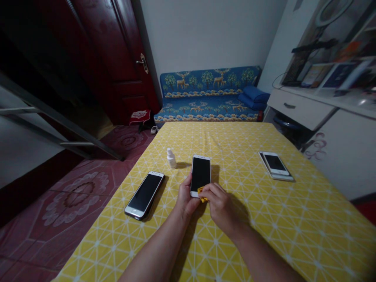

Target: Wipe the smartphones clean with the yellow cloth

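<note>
A white smartphone point(201, 172) with a dark screen is held up over the table by my left hand point(186, 196), which grips its lower left edge. My right hand point(216, 199) pinches a small yellow cloth point(203, 193) against the bottom right part of the screen. Left of them lies another white-fronted smartphone point(145, 196) in a dark case, face up. Between and behind the two phones stands a small white spray bottle point(171, 158). The fingertips of my left hand are partly hidden behind the held phone.
A yellow patterned tablecloth point(249, 227) covers the table. At the right lies a small white phone point(275, 163) on top of a larger white device point(283, 178). Behind the table is a blue sofa point(202, 102); a white cabinet point(337, 145) stands at the right.
</note>
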{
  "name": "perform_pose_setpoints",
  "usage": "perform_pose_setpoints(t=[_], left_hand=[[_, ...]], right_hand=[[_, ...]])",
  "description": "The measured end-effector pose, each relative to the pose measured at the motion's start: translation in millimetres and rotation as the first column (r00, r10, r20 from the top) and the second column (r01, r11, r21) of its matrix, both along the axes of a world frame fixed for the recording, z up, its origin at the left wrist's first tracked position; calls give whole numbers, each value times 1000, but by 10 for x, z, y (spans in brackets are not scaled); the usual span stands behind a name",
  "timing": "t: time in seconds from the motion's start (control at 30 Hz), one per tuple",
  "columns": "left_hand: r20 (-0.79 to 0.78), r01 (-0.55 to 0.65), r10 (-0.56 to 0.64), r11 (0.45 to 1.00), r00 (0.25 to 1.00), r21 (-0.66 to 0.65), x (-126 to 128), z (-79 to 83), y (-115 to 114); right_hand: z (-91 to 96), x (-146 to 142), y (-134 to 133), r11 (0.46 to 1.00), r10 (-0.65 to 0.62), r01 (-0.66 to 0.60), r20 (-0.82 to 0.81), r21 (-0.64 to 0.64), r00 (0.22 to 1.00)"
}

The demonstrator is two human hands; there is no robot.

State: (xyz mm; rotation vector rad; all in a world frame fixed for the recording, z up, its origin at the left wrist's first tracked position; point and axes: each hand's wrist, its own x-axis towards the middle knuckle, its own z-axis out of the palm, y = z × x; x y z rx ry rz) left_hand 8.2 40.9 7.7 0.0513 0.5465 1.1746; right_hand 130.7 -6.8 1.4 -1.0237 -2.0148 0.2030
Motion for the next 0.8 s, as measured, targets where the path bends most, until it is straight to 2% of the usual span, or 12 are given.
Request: perform_pose_setpoints(t=[0.1,0.27,0.4,0.53,0.6,0.63,0.67,0.73,0.8], left_hand=[[4,-2,2,999,1000,-36,12,-17,18],[-60,-94,88,989,994,-115,9,-32,53],[-78,-99,92,990,993,-97,10,-61,56],[-62,-80,75,994,995,-71,22,-117,46],[-57,-67,64,996,996,-51,32,-140,43],[-62,-65,63,997,996,-43,37,-149,42],[-74,-63,61,997,995,-37,43,-156,40],[-110,-60,57,998,992,-24,56,-167,35],[-138,-45,47,999,989,18,66,-175,25]], right_hand=[[31,87,39,1000,-18,18,14,-14,1000],[-80,283,180,970,-242,237,-136,-48,961],[-196,406,288,942,-337,332,-192,-59,922],[-167,372,271,953,-302,302,-23,-18,953],[-133,331,238,962,-262,267,74,-62,962],[-121,316,226,960,-252,259,74,-108,965],[-115,307,218,954,-243,245,32,-175,969],[-115,308,217,929,-249,185,-169,-321,954],[-114,320,227,895,-287,93,-402,-437,869]])
